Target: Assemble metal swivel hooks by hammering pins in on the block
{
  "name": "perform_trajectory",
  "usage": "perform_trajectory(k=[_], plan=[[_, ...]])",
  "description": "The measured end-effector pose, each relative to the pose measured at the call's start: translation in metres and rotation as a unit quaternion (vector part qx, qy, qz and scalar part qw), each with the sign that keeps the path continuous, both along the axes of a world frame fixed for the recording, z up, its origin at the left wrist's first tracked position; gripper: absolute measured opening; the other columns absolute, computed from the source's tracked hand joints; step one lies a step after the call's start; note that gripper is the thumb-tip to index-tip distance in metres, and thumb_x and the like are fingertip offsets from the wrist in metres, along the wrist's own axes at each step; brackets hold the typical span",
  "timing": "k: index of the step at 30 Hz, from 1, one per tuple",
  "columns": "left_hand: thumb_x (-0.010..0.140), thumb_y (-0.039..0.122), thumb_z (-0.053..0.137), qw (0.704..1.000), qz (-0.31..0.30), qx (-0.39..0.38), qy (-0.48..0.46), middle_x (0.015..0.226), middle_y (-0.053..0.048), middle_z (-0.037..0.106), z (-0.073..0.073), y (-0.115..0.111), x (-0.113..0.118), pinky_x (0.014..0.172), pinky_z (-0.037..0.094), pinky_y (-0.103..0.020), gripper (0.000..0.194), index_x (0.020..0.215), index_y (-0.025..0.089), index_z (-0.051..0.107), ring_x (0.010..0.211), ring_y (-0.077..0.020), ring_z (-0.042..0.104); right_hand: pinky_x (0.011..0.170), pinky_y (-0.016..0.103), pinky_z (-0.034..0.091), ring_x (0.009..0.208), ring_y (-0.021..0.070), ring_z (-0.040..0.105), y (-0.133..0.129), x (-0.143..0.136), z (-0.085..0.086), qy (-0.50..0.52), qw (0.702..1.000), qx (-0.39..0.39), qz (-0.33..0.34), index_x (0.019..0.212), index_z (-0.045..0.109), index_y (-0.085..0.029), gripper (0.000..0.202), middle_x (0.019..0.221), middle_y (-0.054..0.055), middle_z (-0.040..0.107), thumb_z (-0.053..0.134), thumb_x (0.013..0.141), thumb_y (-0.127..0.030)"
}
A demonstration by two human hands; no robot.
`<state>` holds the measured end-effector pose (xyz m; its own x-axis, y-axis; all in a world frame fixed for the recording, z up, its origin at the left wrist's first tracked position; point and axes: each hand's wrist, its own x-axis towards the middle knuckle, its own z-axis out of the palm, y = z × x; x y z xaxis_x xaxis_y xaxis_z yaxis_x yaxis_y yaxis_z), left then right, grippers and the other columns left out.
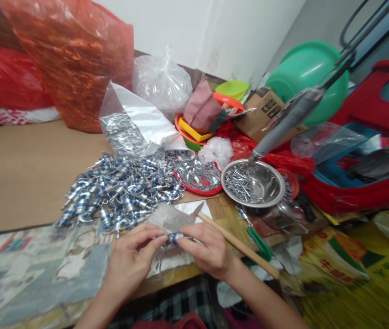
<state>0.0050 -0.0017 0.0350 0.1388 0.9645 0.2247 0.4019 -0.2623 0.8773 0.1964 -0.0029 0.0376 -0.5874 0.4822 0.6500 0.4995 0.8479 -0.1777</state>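
My left hand [133, 251] and my right hand [210, 249] meet at the table's front edge. Between their fingertips they pinch a small blue-and-silver metal hook piece [173, 238], partly covered by the fingers. Just behind it lies a flat grey plate [170, 217]. Beyond my left hand spreads a big pile of similar blue-striped hook pieces [126, 192]. A wooden stick [245, 249] slants past my right hand, beside a pointed blade [197, 209].
A steel bowl [271, 185] holds small metal pins; a red dish [203, 193] holds flat metal parts. Behind stand a clear bag of metal parts [122, 132] and an orange bag [78, 59]. A grey-handled tool [283, 121] hangs over the bowl. Yellow sacks [355, 274] lie at right.
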Motion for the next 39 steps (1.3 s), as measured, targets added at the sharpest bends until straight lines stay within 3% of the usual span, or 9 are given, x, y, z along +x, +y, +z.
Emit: perform_trajectory(k=[4, 8, 13, 17, 23, 26, 29, 33, 39], plan=[[0.073, 0.025, 0.056, 0.998, -0.013, 0.051, 0.044, 0.076, -0.003, 0.066, 0.005, -0.003, -0.001, 0.067, 0.049, -0.026, 0.012, 0.071, 0.022, 0.068, 0.073, -0.0168, 0.062, 0.067, 0.03, 0.049, 0.084, 0.0178, 0.06, 0.001, 0.002, 0.012, -0.055, 0.998, 0.031, 0.027, 0.1, 0.058, -0.017, 0.022, 0.092, 0.01, 0.065, 0.046, 0.082, -0.012], [0.072, 0.023, 0.056, 0.996, -0.028, 0.081, 0.037, 0.09, -0.004, 0.065, 0.013, -0.004, -0.006, 0.077, 0.046, -0.028, 0.012, 0.072, 0.023, 0.068, 0.088, -0.0186, 0.059, 0.064, 0.028, 0.05, 0.081, 0.0169, 0.06, -0.001, 0.001, 0.01, 0.002, 1.0, 0.006, 0.008, 0.098, 0.061, -0.018, 0.023, 0.091, 0.01, 0.065, 0.046, 0.081, -0.011], [0.072, 0.029, 0.056, 0.993, -0.048, -0.09, -0.052, 0.085, -0.001, 0.07, 0.01, -0.004, -0.006, 0.073, 0.048, -0.027, 0.014, 0.072, 0.024, 0.069, 0.079, -0.0179, 0.063, 0.063, 0.024, 0.05, 0.075, 0.0151, 0.062, -0.01, -0.009, -0.001, 0.114, 0.988, -0.1, -0.018, 0.091, 0.065, -0.016, 0.021, 0.084, 0.009, 0.067, 0.052, 0.076, -0.008], [0.068, 0.034, 0.061, 0.959, 0.016, -0.22, -0.18, 0.073, -0.004, 0.072, -0.001, -0.009, 0.005, 0.065, 0.051, -0.028, 0.019, 0.074, 0.018, 0.069, 0.069, -0.0189, 0.064, 0.055, 0.022, 0.049, 0.06, 0.0137, 0.061, -0.02, -0.02, -0.005, 0.192, 0.958, -0.202, -0.068, 0.083, 0.068, -0.012, 0.014, 0.07, 0.008, 0.066, 0.06, 0.071, -0.014], [0.059, 0.028, 0.07, 0.908, 0.031, -0.259, -0.326, 0.085, -0.003, 0.066, -0.011, -0.018, 0.018, 0.071, 0.052, -0.026, 0.062, 0.116, 0.02, 0.045, 0.083, -0.0179, 0.062, 0.042, 0.018, 0.04, 0.046, 0.0101, 0.053, -0.021, -0.02, 0.0, 0.157, 0.915, -0.339, -0.15, 0.076, 0.071, -0.016, 0.013, 0.054, 0.001, 0.063, 0.065, 0.069, -0.026], [0.063, 0.03, 0.067, 0.914, 0.056, -0.251, -0.316, 0.082, -0.003, 0.063, -0.014, -0.017, 0.019, 0.072, 0.051, -0.025, 0.063, 0.119, 0.022, 0.039, 0.088, -0.0184, 0.061, 0.05, 0.016, 0.043, 0.055, 0.0095, 0.058, 0.012, -0.006, 0.009, 0.044, 0.922, -0.342, -0.175, 0.076, 0.07, -0.02, 0.015, 0.062, -0.001, 0.066, 0.059, 0.075, -0.03], [0.066, 0.031, 0.064, 0.916, 0.061, -0.243, -0.314, 0.081, -0.003, 0.062, -0.015, -0.016, 0.022, 0.07, 0.051, -0.027, 0.06, 0.119, 0.024, 0.036, 0.088, -0.02, 0.061, 0.075, 0.019, 0.043, 0.084, 0.012, 0.059, 0.072, 0.012, 0.012, -0.046, 0.91, -0.238, -0.336, 0.097, 0.064, -0.018, 0.024, 0.093, 0.004, 0.066, 0.044, 0.086, -0.022], [0.066, 0.032, 0.064, 0.918, 0.075, -0.235, -0.311, 0.079, -0.003, 0.061, -0.013, -0.016, 0.026, 0.07, 0.052, -0.03, 0.058, 0.116, 0.023, 0.036, 0.086, -0.0216, 0.062, 0.079, 0.028, 0.041, 0.093, 0.0207, 0.057, 0.144, 0.023, -0.003, -0.106, 0.887, -0.245, -0.377, 0.094, 0.065, -0.016, 0.023, 0.096, 0.011, 0.064, 0.05, 0.078, -0.012], [0.062, 0.027, 0.067, 0.907, 0.107, -0.227, -0.337, 0.072, 0.001, 0.06, -0.017, -0.015, 0.029, 0.065, 0.053, -0.03, 0.057, 0.111, 0.023, 0.037, 0.072, -0.0175, 0.064, 0.077, 0.028, 0.04, 0.09, 0.0216, 0.057, 0.171, 0.023, -0.021, -0.131, 0.877, -0.255, -0.387, 0.082, 0.068, -0.016, 0.022, 0.094, 0.011, 0.063, 0.056, 0.068, -0.006]])
